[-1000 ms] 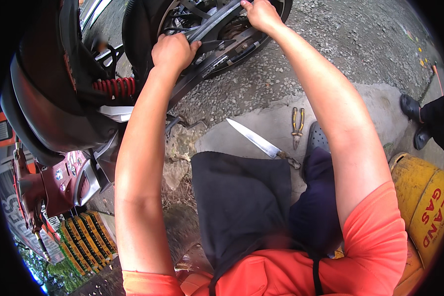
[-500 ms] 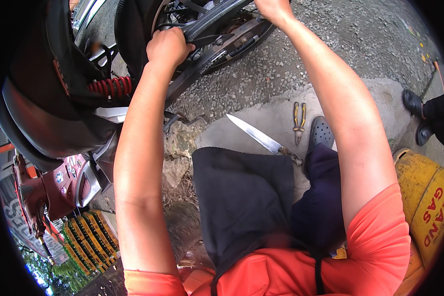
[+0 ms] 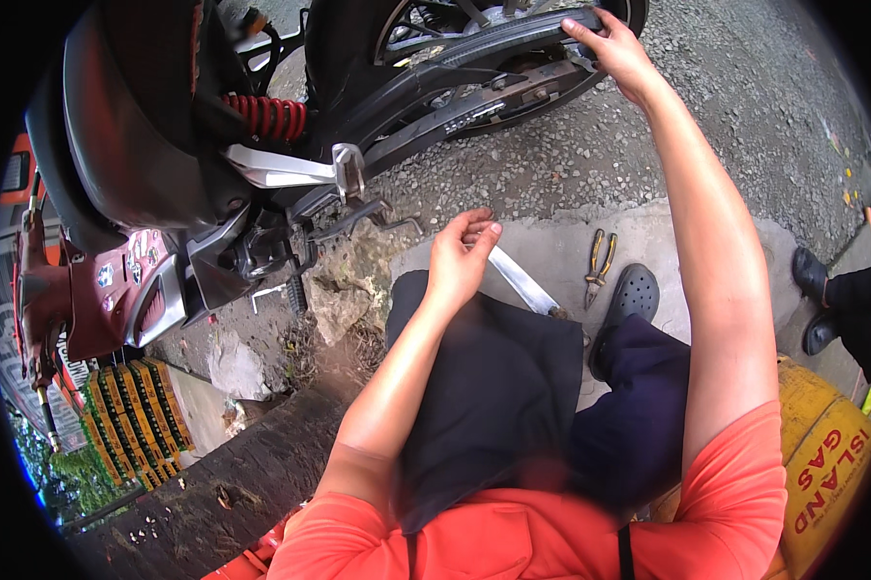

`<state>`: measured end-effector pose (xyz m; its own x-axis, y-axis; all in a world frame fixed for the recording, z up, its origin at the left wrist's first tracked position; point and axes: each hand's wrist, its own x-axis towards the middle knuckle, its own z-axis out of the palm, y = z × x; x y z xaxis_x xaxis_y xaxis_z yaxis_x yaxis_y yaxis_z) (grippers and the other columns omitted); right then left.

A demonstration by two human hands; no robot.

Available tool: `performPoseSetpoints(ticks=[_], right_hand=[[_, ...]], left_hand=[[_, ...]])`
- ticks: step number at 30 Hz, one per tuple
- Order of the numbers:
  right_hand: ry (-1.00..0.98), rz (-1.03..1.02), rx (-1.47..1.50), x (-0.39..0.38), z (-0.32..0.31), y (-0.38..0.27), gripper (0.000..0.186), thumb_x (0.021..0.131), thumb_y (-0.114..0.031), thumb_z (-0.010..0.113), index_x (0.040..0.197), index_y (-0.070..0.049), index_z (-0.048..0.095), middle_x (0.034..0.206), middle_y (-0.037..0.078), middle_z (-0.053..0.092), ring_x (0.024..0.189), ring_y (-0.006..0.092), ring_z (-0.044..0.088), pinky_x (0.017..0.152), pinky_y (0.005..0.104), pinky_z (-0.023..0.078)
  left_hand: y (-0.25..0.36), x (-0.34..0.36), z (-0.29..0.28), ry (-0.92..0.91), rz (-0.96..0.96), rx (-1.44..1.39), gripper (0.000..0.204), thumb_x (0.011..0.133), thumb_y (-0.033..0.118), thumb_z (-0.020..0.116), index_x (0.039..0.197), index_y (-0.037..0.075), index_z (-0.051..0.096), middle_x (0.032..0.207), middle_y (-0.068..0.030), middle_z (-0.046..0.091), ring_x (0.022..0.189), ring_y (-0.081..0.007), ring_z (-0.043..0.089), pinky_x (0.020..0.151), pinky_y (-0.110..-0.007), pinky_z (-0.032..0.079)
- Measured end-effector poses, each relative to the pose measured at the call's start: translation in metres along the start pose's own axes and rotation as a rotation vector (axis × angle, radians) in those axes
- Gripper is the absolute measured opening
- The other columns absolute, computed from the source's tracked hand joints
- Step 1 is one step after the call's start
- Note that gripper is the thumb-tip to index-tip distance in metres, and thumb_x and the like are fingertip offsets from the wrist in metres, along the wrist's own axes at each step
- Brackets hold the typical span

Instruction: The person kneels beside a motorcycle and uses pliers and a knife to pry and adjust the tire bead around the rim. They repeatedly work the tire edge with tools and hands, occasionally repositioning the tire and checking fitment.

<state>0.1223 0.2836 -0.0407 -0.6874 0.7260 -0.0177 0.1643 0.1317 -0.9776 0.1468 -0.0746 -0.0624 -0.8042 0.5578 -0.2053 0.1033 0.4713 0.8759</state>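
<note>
My right hand (image 3: 617, 56) pinches the far end of the long black chain guard (image 3: 498, 41), which lies along the motorcycle's rear wheel (image 3: 426, 29). My left hand (image 3: 463, 256) is raised over the black cloth (image 3: 493, 387) across my lap, fingers loosely bent and thumb apart, with nothing visible in it. Beyond it, partly covered by that hand and the cloth, a knife (image 3: 527, 285) lies on the concrete; only part of its blade and handle shows. Yellow-and-black pliers (image 3: 600, 271) rest beside my grey clog (image 3: 634, 295).
The motorcycle's red shock spring (image 3: 266, 116) and silver footpeg bracket (image 3: 290, 169) stick out at the left. A yellow gas cylinder (image 3: 822, 445) stands close on my right. Another person's dark shoes (image 3: 812, 300) are at the right edge. Gravel (image 3: 522, 164) borders the concrete.
My left hand has let go of the motorcycle part and come back toward my lap. The right hand stays at the guard's end. The view has shifted, showing more of the motorcycle.
</note>
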Motion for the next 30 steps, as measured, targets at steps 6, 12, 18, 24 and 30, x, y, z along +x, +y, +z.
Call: performPoseSetpoints(ticks=[6, 12, 18, 24, 30], right_hand=[[-0.013, -0.106, 0.140, -0.008, 0.002, 0.006, 0.039, 0.093, -0.023, 0.072, 0.121, 0.001, 0.060, 0.102, 0.013, 0.071, 0.088, 0.0196, 0.069, 0.075, 0.0329, 0.055], [-0.055, -0.065, 0.102, -0.016, -0.003, -0.001, 0.044, 0.092, -0.016, 0.073, 0.129, -0.001, 0.056, 0.103, 0.013, 0.071, 0.088, 0.0174, 0.069, 0.073, 0.0315, 0.057], [0.112, -0.147, -0.079, -0.012, 0.009, 0.001, 0.054, 0.092, -0.021, 0.074, 0.131, 0.008, 0.052, 0.113, 0.021, 0.070, 0.101, 0.0255, 0.069, 0.083, 0.0363, 0.057], [0.062, -0.081, 0.070, -0.004, 0.018, 0.004, 0.052, 0.091, -0.020, 0.074, 0.126, 0.010, 0.051, 0.112, 0.021, 0.071, 0.104, 0.0257, 0.069, 0.089, 0.0361, 0.055], [0.203, -0.140, -0.295, 0.010, 0.024, 0.020, 0.065, 0.091, -0.040, 0.072, 0.123, 0.012, 0.051, 0.116, 0.032, 0.065, 0.113, 0.0410, 0.064, 0.094, 0.0458, 0.052]], left_hand=[[0.032, 0.024, -0.011, 0.005, 0.011, -0.051, 0.037, 0.095, 0.017, 0.070, 0.124, -0.005, 0.063, 0.109, -0.0145, 0.073, 0.102, -0.0164, 0.068, 0.090, -0.030, 0.052], [0.119, 0.035, -0.055, -0.019, 0.405, 0.310, 0.035, 0.091, 0.021, 0.075, 0.118, 0.000, 0.069, 0.097, -0.0092, 0.075, 0.090, -0.0141, 0.069, 0.081, -0.030, 0.054], [0.160, 0.170, -0.085, -0.049, 0.401, 1.164, 0.028, 0.094, 0.014, 0.062, 0.115, -0.002, 0.069, 0.090, -0.0205, 0.074, 0.077, -0.0287, 0.075, 0.074, -0.041, 0.058], [0.140, 0.216, -0.098, -0.213, 0.207, 1.177, 0.027, 0.098, 0.021, 0.061, 0.108, -0.002, 0.071, 0.082, -0.0177, 0.073, 0.067, -0.0272, 0.074, 0.068, -0.038, 0.059], [0.144, 0.213, -0.101, -0.272, 0.319, 1.222, 0.036, 0.095, 0.031, 0.068, 0.108, -0.002, 0.072, 0.078, -0.0163, 0.072, 0.060, -0.0247, 0.070, 0.063, -0.038, 0.056]])
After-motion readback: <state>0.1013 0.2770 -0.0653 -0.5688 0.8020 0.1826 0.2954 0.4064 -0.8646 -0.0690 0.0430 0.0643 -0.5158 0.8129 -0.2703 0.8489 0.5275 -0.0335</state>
